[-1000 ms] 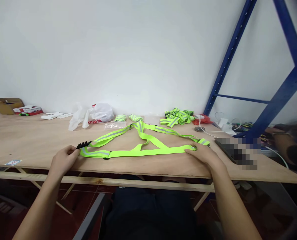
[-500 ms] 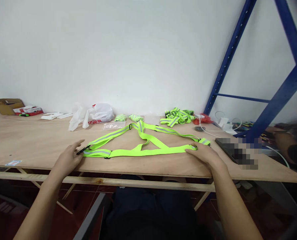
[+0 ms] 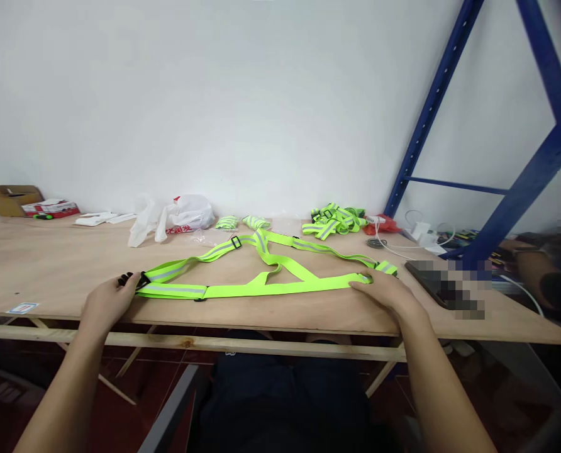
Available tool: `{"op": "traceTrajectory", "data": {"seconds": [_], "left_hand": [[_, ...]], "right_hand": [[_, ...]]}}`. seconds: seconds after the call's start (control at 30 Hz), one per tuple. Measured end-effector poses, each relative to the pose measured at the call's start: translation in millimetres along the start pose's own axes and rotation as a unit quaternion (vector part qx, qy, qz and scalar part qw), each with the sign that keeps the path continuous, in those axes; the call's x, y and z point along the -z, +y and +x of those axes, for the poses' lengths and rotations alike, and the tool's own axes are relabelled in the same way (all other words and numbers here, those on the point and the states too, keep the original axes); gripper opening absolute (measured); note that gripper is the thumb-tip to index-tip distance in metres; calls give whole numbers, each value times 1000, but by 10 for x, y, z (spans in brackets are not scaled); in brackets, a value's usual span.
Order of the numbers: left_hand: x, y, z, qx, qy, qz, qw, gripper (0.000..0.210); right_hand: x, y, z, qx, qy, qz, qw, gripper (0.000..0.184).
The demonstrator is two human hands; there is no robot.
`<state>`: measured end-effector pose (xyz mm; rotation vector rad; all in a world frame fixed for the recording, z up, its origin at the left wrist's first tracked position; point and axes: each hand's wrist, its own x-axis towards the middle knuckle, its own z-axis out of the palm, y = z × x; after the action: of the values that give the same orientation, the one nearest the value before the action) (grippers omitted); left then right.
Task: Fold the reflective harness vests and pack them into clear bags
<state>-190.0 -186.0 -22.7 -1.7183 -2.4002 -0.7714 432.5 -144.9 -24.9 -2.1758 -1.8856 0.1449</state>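
Green harness (image 3: 288,262) lies lengthwise from left to right, held at its left end

The fingers of the left hand (image 3: 105,303) are closed together on the black buckle (image 3: 141,280), at the far left end of the harness. The fingers of the right hand (image 3: 388,290) lie on the other end, with the band between thumb and forefinger; whether they pinch it or only press it down, I cannot tell.

Between the hands, the front band (image 3: 313,285) has its long axis sideways, almost parallel to the near edge of the bench (image 3: 285,313). From the left fingers the harness extends to the right; from the right fingers, to the left. Neither hand is nearer, because both touch it. Behind the band, the other straps rise toward the wall and meet near the middle.

Compared with half a second ago, the left hand is farther to the left, and its fingers, which were spread then, are now around the buckle. The black slider (image 3: 236,242) is also shifted to the left, and the left loop looks longer and straighter. The right hand is practically in the same place.
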Motion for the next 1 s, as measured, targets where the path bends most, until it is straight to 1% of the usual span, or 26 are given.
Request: {"op": "traceTrajectory", "data": {"seconds": [0.1, 0.17, 0.2, 0.27, 0.33, 0.37, 0.43, 0.47, 0.5, 0.53, 0.57, 0.6, 0.67, 0.73, 0.8, 0.87, 0.93, 1.0], "left_hand": [[67, 63, -26, 68, -18, 86, 994, 61], [95, 125, -65, 77, -32, 108, 991, 64], [103, 156, -84, 84, -29, 116, 989, 66], [117, 230, -121, 98, -3, 124, 987, 70], [126, 351, -157, 72, 43, 117, 990, 70], [125, 442, -180, 40, 70, 101, 992, 65], [96, 696, -249, -64, 108, 37, 991, 55], [62, 857, -298, -134, 98, -14, 986, 53], [13, 1035, -355, -193, 73, -64, 976, 52], [-49, 1222, -419, -254, 24, -95, 962, 52], [-121, 1411, -485, -314, -38, -111, 942, 54], [-198, 1593, -552, -358, -92, -116, 922, 57], [-342, 1910, -674, -411, -172, -101, 889, 65], [-443, 2136, -776, -438, -225, -85, 866, 71], [-488, 2262, -860, -462, -255, -75, 846, 72], [-491, 2310, -933, -489, -266, -72, 828, 71], [-477, 2311, -1000, -512, -264, -75, 814, 70], [-467, 2298, -1061, -523, -257, -77, 809, 72]], "right_hand": [[13, 2, -33, 5, 7, -10, 1000, 55], [28, 4, -58, 4, 5, -21, 1000, 57], [38, 4, -69, 0, 0, -29, 1000, 57], [57, 0, -88, -12, -17, -43, 999, 58], [68, -10, -99, -18, -28, -52, 998, 56], [70, -17, -103, -17, -28, -54, 998, 56], [69, -38, -110, -18, -24, -61, 998, 53], [72, -52, -115, -21, -24, -67, 997, 52], [79, -67, -122, -26, -26, -75, 996, 50], [93, -83, -132, -31, -30, -84, 996, 49], [115, -99, -146, -35, -37, -94, 994, 47], [145, -114, -165, -39, -44, -104, 993, 46], [224, -135, -214, -49, -58, -122, 990, 44], [302, -146, -274, -68, -66, -132, 987, 45], [347, -160, -334, -82, -64, -137, 985, 45], [330, -202, -391, -55, -39, -141, 988, 42], [248, -298, -451, 25, 7, -128, 991, 38], [121, -458, -521, 135, 59, -89, 985, 40]]}}
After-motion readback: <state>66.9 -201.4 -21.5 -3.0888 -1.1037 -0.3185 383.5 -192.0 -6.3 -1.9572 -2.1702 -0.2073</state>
